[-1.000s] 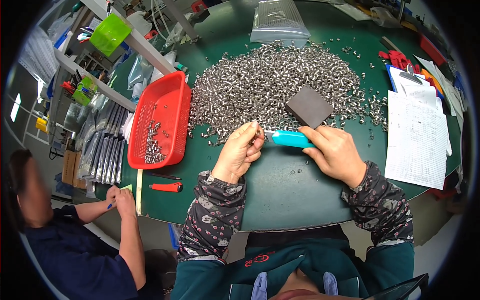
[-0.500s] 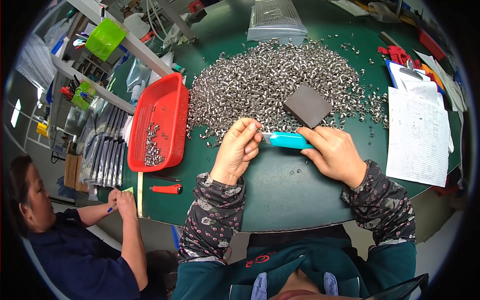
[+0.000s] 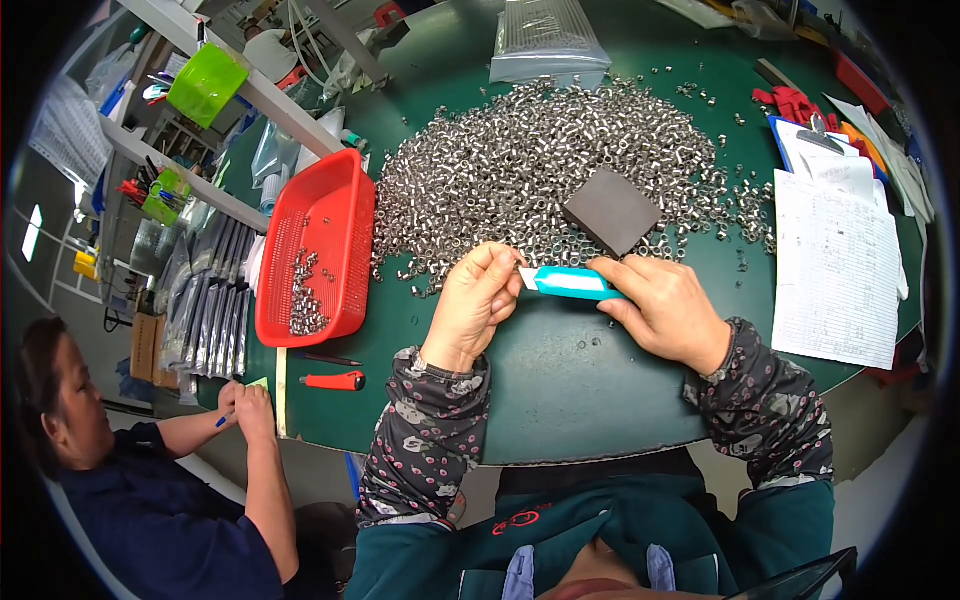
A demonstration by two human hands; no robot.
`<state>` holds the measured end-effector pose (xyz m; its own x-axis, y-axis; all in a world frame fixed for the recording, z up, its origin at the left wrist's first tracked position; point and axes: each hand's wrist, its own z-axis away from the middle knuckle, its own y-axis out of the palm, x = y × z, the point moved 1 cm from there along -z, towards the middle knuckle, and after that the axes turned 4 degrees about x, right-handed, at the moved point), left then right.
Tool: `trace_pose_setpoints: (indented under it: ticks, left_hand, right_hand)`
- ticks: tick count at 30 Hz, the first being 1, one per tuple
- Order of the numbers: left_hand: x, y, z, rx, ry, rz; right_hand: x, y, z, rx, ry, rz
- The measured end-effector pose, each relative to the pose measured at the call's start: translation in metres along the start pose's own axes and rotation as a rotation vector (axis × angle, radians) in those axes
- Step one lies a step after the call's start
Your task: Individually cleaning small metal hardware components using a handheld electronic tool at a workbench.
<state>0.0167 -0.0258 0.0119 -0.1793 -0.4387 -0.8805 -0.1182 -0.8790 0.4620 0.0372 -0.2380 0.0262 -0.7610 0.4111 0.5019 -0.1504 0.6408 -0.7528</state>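
My right hand [image 3: 665, 305] is closed around the turquoise handle of a utility knife [image 3: 572, 283], its short blade pointing left. My left hand [image 3: 472, 305] is closed in a pinch on a small metal ring [image 3: 521, 263], mostly covered by the fingertips. The blade tip meets the ring at those fingertips, or lies just beside it. Right beyond both hands spreads a wide heap of short shiny metal rings [image 3: 520, 160]. On the heap's near right edge rests a dark grey square block [image 3: 613, 212], close to my right hand.
Left of the heap stands a red plastic basket [image 3: 352, 280] with some rings inside. A red utility knife [image 3: 334, 381] lies before it on the green table [image 3: 560, 410]. Paper sheets [image 3: 835, 275] and a clipboard [image 3: 822, 140] lie at right. A co-worker [image 3: 165, 490] sits at left.
The knife handle has rolled a little in my right hand, so a pale panel on its side now shows. My left hand keeps its pinch almost in place. The view has shifted slightly.
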Motion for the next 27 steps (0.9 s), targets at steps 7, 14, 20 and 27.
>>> trace_pose_setpoints:
  ticks: [7, 14, 20, 27]
  left_hand:
    - [0.001, 0.002, 0.002, -0.052, 0.001, -0.129]
    - [-0.001, 0.001, 0.002, -0.059, -0.035, -0.177]
    - [0.003, -0.002, 0.002, 0.053, -0.128, 0.067]
    - [0.014, 0.037, 0.01, 0.191, -0.229, -0.204]
  right_hand:
    - [-0.001, 0.0, 0.0, 0.059, 0.052, -0.032]
    - [0.001, 0.001, 0.001, -0.023, -0.026, 0.121]
    - [0.003, -0.006, -0.004, -0.18, -0.016, 0.109]
    - [0.013, 0.017, -0.007, -0.166, 0.147, -0.405]
